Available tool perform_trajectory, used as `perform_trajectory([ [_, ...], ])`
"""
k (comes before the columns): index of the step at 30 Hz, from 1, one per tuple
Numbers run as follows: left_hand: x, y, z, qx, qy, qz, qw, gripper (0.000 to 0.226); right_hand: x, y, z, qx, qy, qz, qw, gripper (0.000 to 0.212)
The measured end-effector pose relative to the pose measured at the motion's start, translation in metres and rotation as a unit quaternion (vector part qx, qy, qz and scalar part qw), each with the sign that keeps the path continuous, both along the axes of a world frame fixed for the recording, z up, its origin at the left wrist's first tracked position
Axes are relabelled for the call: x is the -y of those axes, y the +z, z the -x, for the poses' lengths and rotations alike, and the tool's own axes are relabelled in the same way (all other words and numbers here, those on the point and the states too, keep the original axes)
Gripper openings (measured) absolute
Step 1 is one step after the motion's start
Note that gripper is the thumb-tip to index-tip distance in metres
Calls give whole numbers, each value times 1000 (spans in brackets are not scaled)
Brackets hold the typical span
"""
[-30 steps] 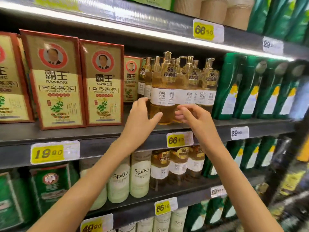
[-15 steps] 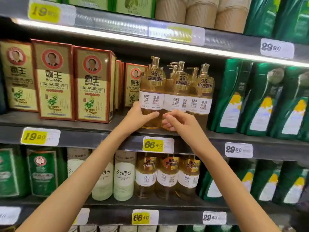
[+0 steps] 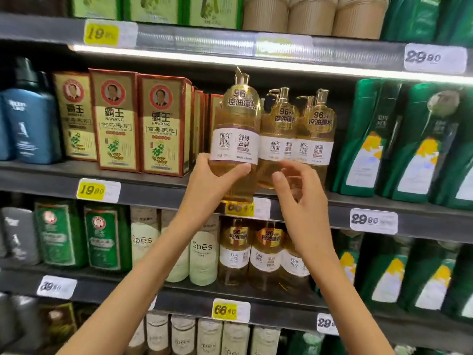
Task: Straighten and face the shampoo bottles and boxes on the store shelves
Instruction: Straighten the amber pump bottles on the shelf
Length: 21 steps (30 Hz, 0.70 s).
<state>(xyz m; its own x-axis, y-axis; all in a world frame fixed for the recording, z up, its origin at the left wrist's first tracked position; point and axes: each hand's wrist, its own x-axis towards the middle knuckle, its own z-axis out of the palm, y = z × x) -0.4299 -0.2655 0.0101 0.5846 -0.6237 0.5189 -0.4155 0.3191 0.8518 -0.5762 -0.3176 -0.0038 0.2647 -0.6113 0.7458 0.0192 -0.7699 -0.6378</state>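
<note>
Left hand (image 3: 212, 183) grips the lower body of a tall clear pump bottle of amber shampoo (image 3: 234, 139), which carries a white label. The thumb lies across the front and the fingers wrap behind. The bottle is upright with its label facing outward, held in front of the dark grey middle shelf (image 3: 153, 175). Its base overlaps the shelf's front edge and partly covers a yellow price tag (image 3: 239, 208). Right hand (image 3: 299, 198) hovers just beside it, fingers loosely curved and spread, holding nothing. Whether its fingertips touch a bottle cannot be told. Behind it, 2 matching amber pump bottles (image 3: 277, 149) stand side by side on the shelf, touching. To the left stand red-and-gold cardboard boxes (image 3: 116, 124); to the right, dark green bottles (image 3: 368, 139).
</note>
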Motion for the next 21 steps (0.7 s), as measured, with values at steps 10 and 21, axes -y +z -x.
perform_trajectory([
  [10, -94, -145, 82, -181, -140, -62, 971, 43, -30, -111, 26, -1, 401, -375, 836, 63],
  [21, -110, -200, 108, -235, -178, -139, 945, 42, -40, -177, 46, 49, 416, -504, 755, 50],
])
